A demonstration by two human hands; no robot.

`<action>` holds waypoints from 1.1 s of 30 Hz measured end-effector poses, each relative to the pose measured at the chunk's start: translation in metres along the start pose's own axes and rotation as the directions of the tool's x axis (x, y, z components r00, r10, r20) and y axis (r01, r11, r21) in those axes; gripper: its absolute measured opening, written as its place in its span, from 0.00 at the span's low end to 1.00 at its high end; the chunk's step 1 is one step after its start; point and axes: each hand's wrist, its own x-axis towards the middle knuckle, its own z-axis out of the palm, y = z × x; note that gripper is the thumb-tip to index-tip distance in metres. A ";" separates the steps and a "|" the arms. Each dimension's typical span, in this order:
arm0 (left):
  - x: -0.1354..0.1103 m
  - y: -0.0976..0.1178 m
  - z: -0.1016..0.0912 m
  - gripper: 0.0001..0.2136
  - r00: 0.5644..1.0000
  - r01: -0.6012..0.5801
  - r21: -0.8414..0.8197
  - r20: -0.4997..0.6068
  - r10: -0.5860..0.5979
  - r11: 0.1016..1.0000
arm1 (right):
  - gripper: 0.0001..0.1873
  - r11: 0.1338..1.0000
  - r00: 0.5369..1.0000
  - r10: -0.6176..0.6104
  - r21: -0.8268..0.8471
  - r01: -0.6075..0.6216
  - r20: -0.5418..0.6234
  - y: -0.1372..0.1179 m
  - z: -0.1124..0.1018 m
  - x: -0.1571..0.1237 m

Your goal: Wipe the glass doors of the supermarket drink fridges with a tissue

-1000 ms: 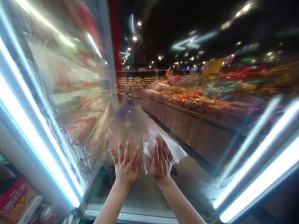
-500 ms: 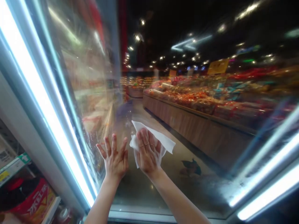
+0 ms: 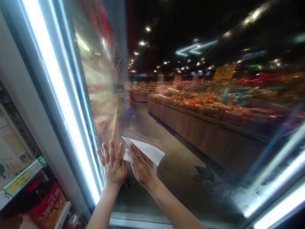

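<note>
A glass refrigerator door (image 3: 181, 133) stands open before me, with the store aisle seen through it. My left hand (image 3: 113, 165) lies flat on the pane near its left frame, fingers spread, holding nothing. My right hand (image 3: 141, 167) presses a white paper towel (image 3: 145, 149) against the glass just to the right of the left hand, fingers stretched over the sheet. The towel's corner sticks out above and to the right of the fingers.
Bright light strips (image 3: 60, 95) run along the door frame on the left and at lower right (image 3: 278, 197). Inside the fridge at lower left, a shelf holds a red package (image 3: 49, 203) and a price tag (image 3: 20, 179). A long produce counter (image 3: 214, 127) shows through the glass.
Both hands and the towel have slid left and slightly down across the glass toward the left frame. My view has turned, showing more of the fridge shelf.
</note>
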 end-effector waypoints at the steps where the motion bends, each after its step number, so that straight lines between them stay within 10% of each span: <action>1: -0.001 -0.001 0.000 0.38 1.000 0.002 0.002 0.000 -0.002 1.000 | 0.40 1.000 1.000 -0.008 0.011 0.008 0.015 0.000 -0.001 0.005; 16: 0.005 0.036 0.017 0.40 0.998 0.038 -0.043 -0.056 -0.040 0.998 | 0.42 0.998 0.993 0.053 -0.041 -0.057 -0.104 0.053 -0.034 0.017; 23: 0.007 0.044 0.021 0.38 0.990 0.109 -0.048 -0.083 -0.113 0.993 | 0.38 0.996 0.998 0.006 -0.092 -0.011 -0.057 0.079 -0.049 -0.020; 33: 0.029 0.098 0.023 0.39 0.998 -0.054 -0.032 -0.035 0.053 0.998 | 0.41 0.986 0.997 0.004 -0.164 -0.018 -0.083 0.120 -0.084 -0.011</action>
